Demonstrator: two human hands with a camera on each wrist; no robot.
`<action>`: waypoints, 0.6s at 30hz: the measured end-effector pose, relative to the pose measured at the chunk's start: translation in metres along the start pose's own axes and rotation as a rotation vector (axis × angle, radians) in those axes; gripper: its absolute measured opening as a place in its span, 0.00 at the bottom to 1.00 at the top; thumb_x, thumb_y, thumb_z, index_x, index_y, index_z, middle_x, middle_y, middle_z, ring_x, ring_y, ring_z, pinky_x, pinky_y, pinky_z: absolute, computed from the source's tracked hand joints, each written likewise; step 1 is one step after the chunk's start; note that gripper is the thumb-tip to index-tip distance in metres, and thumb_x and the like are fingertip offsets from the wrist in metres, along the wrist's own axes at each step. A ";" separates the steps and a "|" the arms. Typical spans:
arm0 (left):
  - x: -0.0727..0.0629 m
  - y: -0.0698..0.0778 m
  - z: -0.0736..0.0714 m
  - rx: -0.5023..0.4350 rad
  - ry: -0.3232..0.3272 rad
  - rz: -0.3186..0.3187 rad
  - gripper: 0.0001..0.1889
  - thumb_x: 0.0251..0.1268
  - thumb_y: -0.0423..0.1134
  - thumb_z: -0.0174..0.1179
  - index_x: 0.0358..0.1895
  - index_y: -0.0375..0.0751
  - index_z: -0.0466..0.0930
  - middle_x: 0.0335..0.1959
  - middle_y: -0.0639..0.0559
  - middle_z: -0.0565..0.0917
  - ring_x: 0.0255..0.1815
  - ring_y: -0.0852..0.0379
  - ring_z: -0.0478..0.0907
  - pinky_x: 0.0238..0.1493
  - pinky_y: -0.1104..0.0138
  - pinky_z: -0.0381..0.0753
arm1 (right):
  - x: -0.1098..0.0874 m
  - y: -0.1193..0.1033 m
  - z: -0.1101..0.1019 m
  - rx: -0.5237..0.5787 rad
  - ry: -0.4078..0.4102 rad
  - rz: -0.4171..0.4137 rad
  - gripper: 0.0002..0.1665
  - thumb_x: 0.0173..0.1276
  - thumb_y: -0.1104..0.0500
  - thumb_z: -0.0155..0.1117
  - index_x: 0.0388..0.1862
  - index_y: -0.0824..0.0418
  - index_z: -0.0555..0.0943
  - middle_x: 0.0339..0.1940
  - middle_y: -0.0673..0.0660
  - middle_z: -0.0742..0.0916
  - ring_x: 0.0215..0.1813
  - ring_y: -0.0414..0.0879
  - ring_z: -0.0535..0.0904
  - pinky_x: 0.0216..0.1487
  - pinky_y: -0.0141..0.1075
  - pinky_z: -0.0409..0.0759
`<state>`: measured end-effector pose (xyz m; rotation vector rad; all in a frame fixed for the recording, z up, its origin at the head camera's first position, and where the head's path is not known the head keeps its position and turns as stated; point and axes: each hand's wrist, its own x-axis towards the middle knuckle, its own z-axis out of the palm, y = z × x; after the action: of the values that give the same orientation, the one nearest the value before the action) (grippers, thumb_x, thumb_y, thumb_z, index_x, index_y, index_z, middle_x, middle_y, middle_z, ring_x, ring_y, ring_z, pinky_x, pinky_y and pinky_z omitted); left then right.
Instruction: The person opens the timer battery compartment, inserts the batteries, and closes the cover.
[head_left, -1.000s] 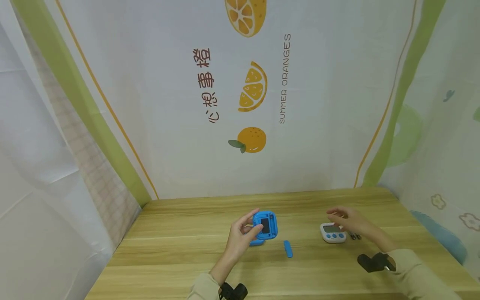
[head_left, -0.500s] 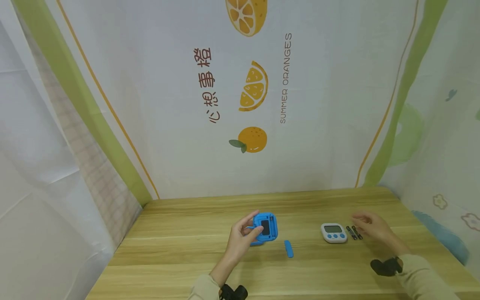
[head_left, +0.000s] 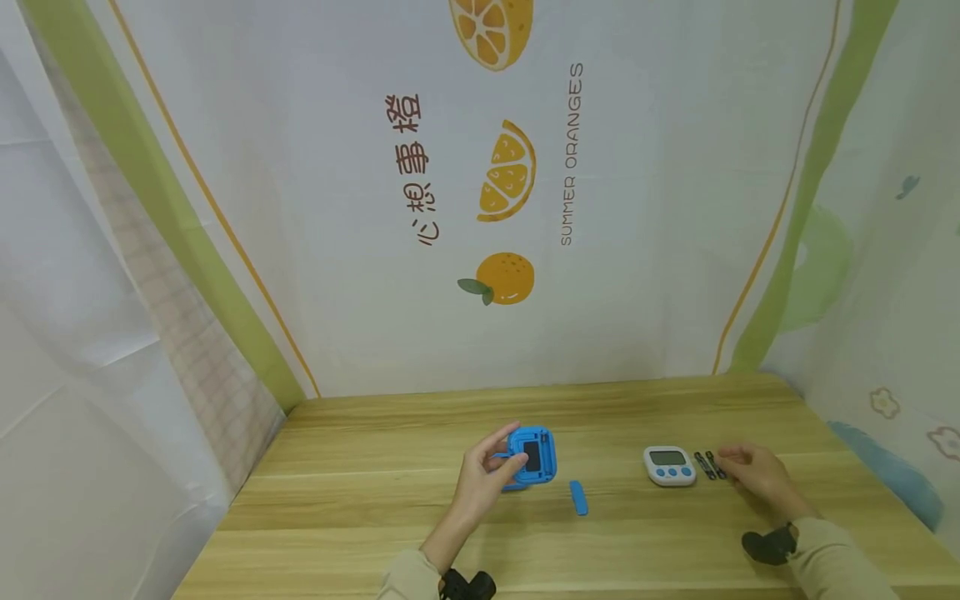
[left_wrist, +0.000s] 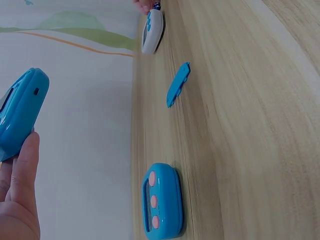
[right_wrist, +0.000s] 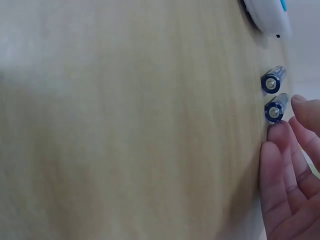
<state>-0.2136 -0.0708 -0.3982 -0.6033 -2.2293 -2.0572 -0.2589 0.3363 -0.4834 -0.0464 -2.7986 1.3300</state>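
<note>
My left hand (head_left: 480, 479) holds a blue digital timer (head_left: 538, 455) above the table, fingers behind it and thumb on its back. The timer's back faces me, its battery slot uncovered. Below lies a second blue timer (left_wrist: 165, 200) with pink buttons, mostly hidden by the hand in the head view. A narrow blue battery cover (head_left: 578, 497) rests to the right of it. My right hand (head_left: 757, 477) is at the outer side of two dark AAA-looking batteries (head_left: 705, 465). Its fingertips reach the nearer battery (right_wrist: 275, 109), with the thumb apart from the fingers.
A white timer (head_left: 669, 466) with blue buttons lies just left of the batteries on the wooden table (head_left: 360, 500). Behind the table hangs a white curtain (head_left: 337, 250) with orange prints.
My right hand has moved right from above the white timer, then come down beside the batteries, which are now uncovered to view. The left hand and its timer have barely moved.
</note>
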 end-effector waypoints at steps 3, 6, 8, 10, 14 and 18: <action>0.001 -0.001 0.001 0.001 -0.002 -0.002 0.23 0.59 0.28 0.55 0.59 0.31 0.65 0.38 0.36 0.76 0.32 0.53 0.79 0.31 0.60 0.82 | 0.001 0.002 0.000 -0.014 0.009 -0.001 0.21 0.62 0.60 0.56 0.43 0.80 0.72 0.31 0.63 0.82 0.27 0.43 0.75 0.24 0.30 0.75; 0.001 -0.001 0.000 -0.001 -0.004 0.000 0.23 0.59 0.28 0.55 0.59 0.31 0.66 0.38 0.36 0.76 0.32 0.53 0.79 0.30 0.63 0.82 | 0.002 0.002 0.001 -0.014 0.010 0.006 0.21 0.62 0.60 0.57 0.43 0.79 0.72 0.32 0.64 0.82 0.27 0.43 0.75 0.24 0.31 0.76; 0.000 -0.001 0.000 -0.005 -0.008 0.001 0.23 0.59 0.28 0.55 0.59 0.31 0.66 0.38 0.35 0.76 0.32 0.53 0.79 0.30 0.64 0.82 | 0.002 0.002 0.001 -0.018 0.009 0.005 0.21 0.61 0.60 0.57 0.42 0.80 0.72 0.31 0.64 0.82 0.27 0.43 0.76 0.24 0.31 0.76; 0.000 -0.001 0.000 -0.011 -0.013 0.001 0.23 0.59 0.28 0.55 0.59 0.31 0.66 0.39 0.35 0.76 0.32 0.52 0.79 0.30 0.64 0.82 | 0.002 0.003 0.001 -0.024 0.011 0.008 0.21 0.61 0.60 0.58 0.42 0.80 0.73 0.31 0.63 0.82 0.27 0.43 0.76 0.24 0.31 0.76; 0.000 -0.002 0.000 -0.013 -0.018 0.002 0.23 0.59 0.28 0.54 0.59 0.31 0.65 0.39 0.34 0.76 0.32 0.51 0.79 0.30 0.63 0.82 | 0.002 0.004 0.000 -0.031 0.015 0.014 0.21 0.59 0.60 0.60 0.41 0.79 0.73 0.30 0.62 0.82 0.27 0.42 0.76 0.24 0.30 0.76; 0.000 -0.001 0.000 -0.010 -0.019 0.001 0.23 0.59 0.28 0.55 0.59 0.31 0.66 0.39 0.35 0.76 0.33 0.51 0.79 0.30 0.63 0.82 | 0.002 0.005 0.000 -0.033 0.000 0.027 0.23 0.58 0.58 0.61 0.41 0.79 0.72 0.29 0.60 0.82 0.27 0.43 0.76 0.25 0.31 0.76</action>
<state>-0.2140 -0.0704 -0.3994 -0.6264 -2.2298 -2.0721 -0.2608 0.3394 -0.4873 -0.0857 -2.8298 1.2900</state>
